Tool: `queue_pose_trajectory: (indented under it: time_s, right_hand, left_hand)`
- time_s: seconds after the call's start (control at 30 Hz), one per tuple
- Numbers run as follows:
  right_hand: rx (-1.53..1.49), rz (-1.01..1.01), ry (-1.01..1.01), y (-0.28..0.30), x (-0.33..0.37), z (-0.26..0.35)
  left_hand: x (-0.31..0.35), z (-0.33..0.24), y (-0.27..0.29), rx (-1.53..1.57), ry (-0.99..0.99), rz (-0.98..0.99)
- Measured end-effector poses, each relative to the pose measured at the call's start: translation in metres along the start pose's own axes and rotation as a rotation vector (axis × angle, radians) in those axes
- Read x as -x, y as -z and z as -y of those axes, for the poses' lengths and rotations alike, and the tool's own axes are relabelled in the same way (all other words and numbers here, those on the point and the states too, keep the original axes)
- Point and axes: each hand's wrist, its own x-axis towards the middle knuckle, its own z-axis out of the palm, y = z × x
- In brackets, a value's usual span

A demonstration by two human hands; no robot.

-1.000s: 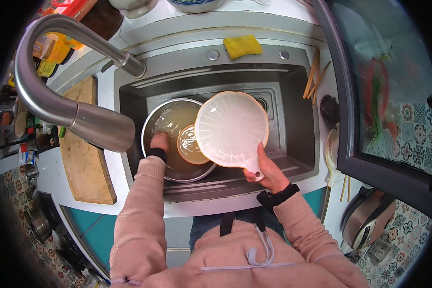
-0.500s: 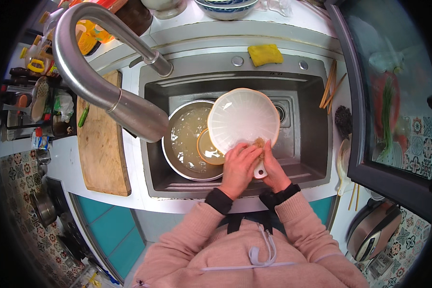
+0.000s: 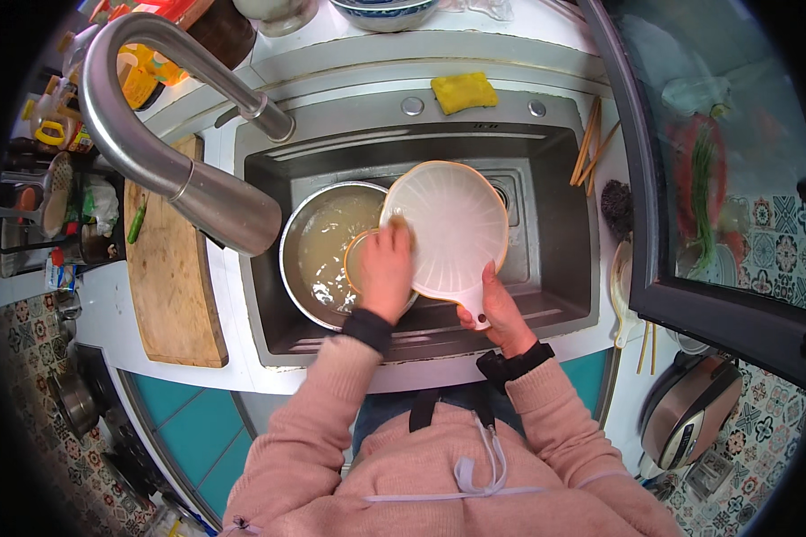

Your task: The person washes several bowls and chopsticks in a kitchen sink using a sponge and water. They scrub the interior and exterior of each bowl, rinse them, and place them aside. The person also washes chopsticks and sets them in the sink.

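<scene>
My right hand [image 3: 500, 309] grips the short handle of a white, round, ribbed dish [image 3: 448, 224] with an orange-brown rim, tilted above the sink. Against the dish's left edge, my left hand [image 3: 387, 276] closes its fingers on a small brown scrubbing pad [image 3: 405, 227], mostly hidden by the fingers. Below that hand is a round metal basin [image 3: 309, 234] holding cloudy water. A smaller orange-rimmed bowl [image 3: 353, 259] sits in the water, partly covered by my left hand.
The steel faucet [image 3: 233, 210] arches over the left of the sink [image 3: 564, 242]. A wooden cutting board [image 3: 175, 277] with a green chili lies to the left. A yellow cloth [image 3: 464, 93] rests behind the sink; chopsticks [image 3: 589, 148] and a dark scouring ball [image 3: 615, 208] lie on the right, near an open window frame [image 3: 654, 309].
My left hand has moved from the dish's handle up and left to its left edge, taking the brown pad along. My right hand now holds the handle alone. The view has shifted slightly.
</scene>
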Motion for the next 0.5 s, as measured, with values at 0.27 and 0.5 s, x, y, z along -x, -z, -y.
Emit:
queue_pose_trajectory:
  time_s: [0.27,0.5]
  right_hand:
    - [0.000,-0.135,0.038,-0.015,-0.009,-0.010]
    - [-0.057,-0.073,-0.039,-0.013,-0.013,-0.007]
  left_hand:
    - [0.034,-0.078,0.042,0.613,-0.075,0.093]
    - [0.023,-0.026,0.062,0.291,-0.473,0.239]
